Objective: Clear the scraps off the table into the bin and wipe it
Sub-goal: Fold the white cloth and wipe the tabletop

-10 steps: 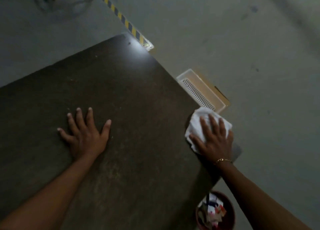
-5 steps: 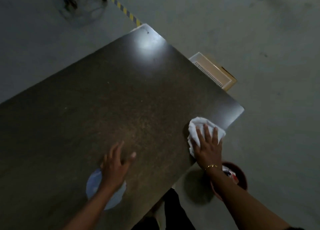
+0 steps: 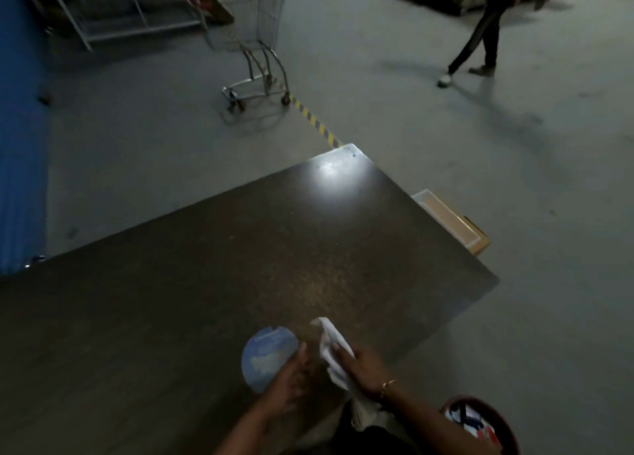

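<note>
The dark brown table fills the lower left of the head view. Near its front edge my right hand grips a crumpled white cloth, which sticks up and to the left from my fingers. My left hand lies close beside it with relaxed fingers, holding nothing and resting at the edge of a round blue sticker on the tabletop. The red bin with colourful scraps stands on the floor at the bottom right, just past the table's corner.
A flat cardboard box pokes out from under the table's right edge. A shopping cart and yellow-black floor tape lie beyond the far corner. A person's legs cross the floor far right. A blue wall runs along the left.
My right hand has pulled the cloth from the right corner back toward the front middle and bunched it up. My left hand has come in next to it. The view has tilted up.
</note>
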